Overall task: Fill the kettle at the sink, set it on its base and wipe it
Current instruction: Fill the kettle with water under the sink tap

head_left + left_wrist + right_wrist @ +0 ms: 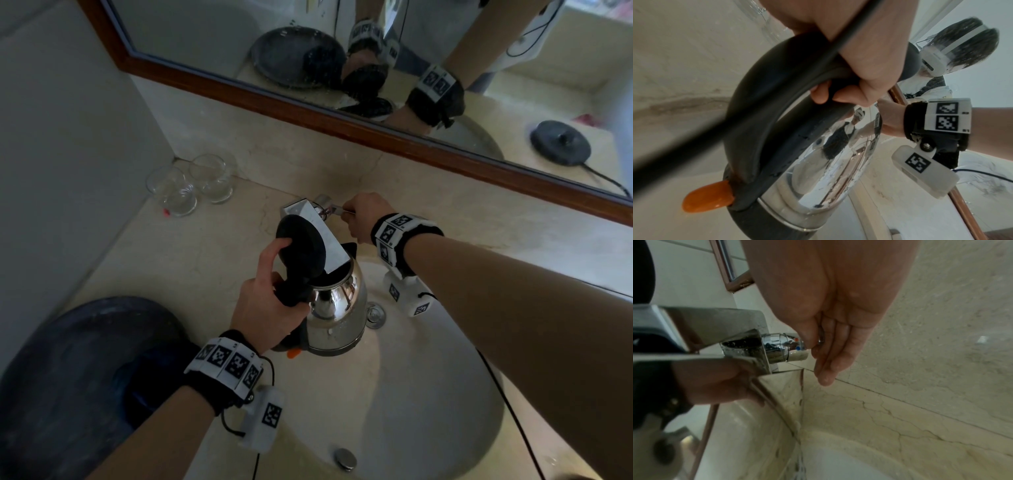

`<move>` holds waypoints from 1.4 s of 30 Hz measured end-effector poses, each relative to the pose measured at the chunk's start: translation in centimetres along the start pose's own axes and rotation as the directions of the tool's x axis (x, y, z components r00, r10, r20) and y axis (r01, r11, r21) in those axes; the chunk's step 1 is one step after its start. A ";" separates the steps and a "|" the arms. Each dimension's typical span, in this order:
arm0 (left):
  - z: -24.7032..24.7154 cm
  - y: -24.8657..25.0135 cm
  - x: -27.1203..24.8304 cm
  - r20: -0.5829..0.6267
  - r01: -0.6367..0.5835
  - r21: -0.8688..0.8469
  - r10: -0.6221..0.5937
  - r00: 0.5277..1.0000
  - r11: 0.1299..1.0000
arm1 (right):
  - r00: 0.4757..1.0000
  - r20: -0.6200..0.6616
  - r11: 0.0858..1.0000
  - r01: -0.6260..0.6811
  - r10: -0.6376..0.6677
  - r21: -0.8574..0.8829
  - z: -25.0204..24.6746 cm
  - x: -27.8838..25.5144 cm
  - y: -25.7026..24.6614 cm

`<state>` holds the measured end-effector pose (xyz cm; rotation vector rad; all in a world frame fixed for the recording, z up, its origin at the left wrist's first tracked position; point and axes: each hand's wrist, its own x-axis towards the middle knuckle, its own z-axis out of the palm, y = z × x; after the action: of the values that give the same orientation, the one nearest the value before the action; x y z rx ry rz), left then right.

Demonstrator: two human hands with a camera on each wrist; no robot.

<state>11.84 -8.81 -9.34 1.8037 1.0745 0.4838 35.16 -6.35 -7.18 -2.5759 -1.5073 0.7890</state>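
Observation:
A shiny steel kettle (337, 308) with a black handle and its black lid (301, 246) flipped open hangs over the sink (428, 394), its mouth under the chrome faucet spout (308, 219). My left hand (270, 301) grips the handle, thumb up by the lid. The left wrist view shows the left hand's fingers (859, 73) curled round the handle above the kettle body (838, 154) and the orange switch (707, 199). My right hand (366, 219) pinches the thin faucet lever (337, 208). In the right wrist view, the right hand's thumb and fingers (830, 337) sit at the faucet's knob (785, 345).
Two empty glasses (191, 185) stand in the back left corner of the marble counter. A dark round tray (85, 359) lies at the near left. The wood-framed mirror (308, 113) reflects the black kettle base (560, 142) with its cord. A chrome drain plug (375, 313) sits behind the kettle.

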 end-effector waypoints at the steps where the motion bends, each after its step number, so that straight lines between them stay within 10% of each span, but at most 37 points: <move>1: 0.0 0.0 0.0 0.002 0.002 -0.005 -0.002 1.000 1.000 | 1.000 0.003 1.000 0.000 0.000 -0.002 0.0 0.0 0.0; 42: 0.2 -0.3 0.3 -0.013 -0.022 0.005 0.022 1.000 1.000 | 0.999 0.007 0.999 -0.032 0.031 0.009 0.0 0.1 -0.1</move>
<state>11.98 -8.61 -9.70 1.8208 1.0669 0.5072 35.14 -6.17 -7.18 -2.5992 -1.4648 0.8062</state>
